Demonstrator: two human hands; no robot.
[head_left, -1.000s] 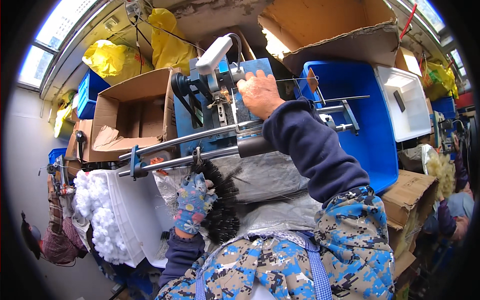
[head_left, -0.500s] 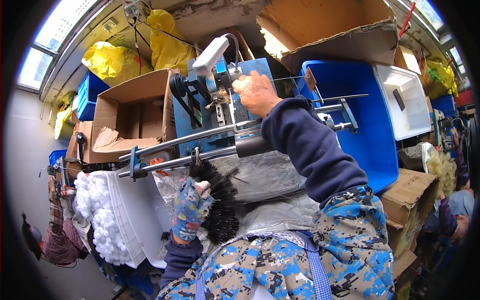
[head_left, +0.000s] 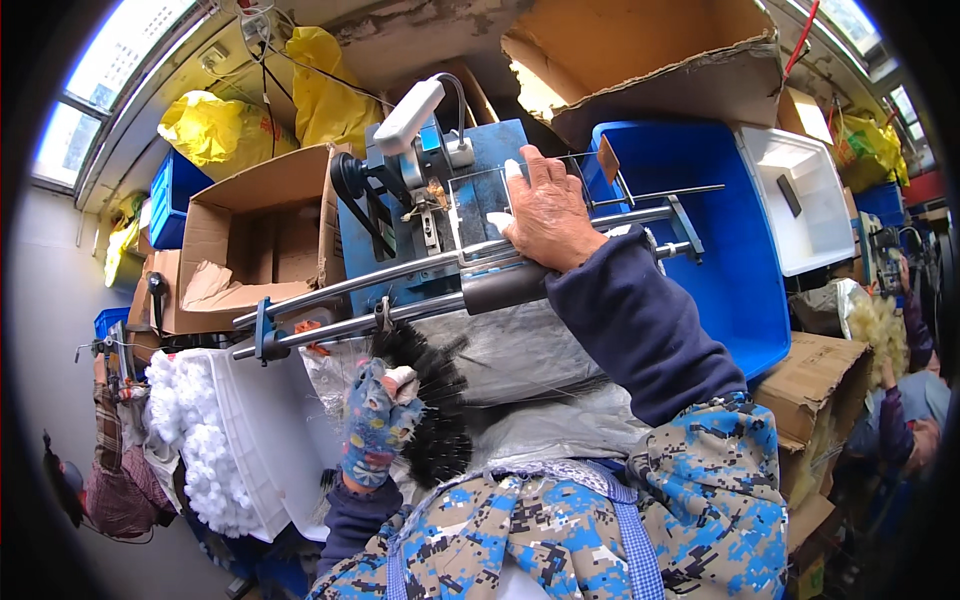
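Observation:
My right hand (head_left: pixel 552 212), bare with white wraps on the thumb and a fingertip, lies palm down over the sliding carriage (head_left: pixel 505 284) on two steel rods (head_left: pixel 390 324). Its fingers are stretched and apart, close to a thin wire frame (head_left: pixel 478 174). Beyond the rods stands a blue bench machine (head_left: pixel 490 145) with a black pulley and a white lamp-like head (head_left: pixel 409 116). My left hand (head_left: pixel 378 418), in a blue patterned glove, is closed at the left side of a black bristle brush (head_left: pixel 436 410) below the rods. The glove hides the exact grip.
An open cardboard box (head_left: pixel 212 285) sits left of the machine, a blue bin (head_left: pixel 735 300) right of it, with a white tray (head_left: pixel 800 215) beyond. White fluffy pieces (head_left: pixel 195 440) fill a white tub (head_left: pixel 262 440) at left. Other people work at both edges.
My right hand has moved right and a little nearer to me, and its bunched fingers have spread. My left hand stays at the black brush. The view has shifted slightly.

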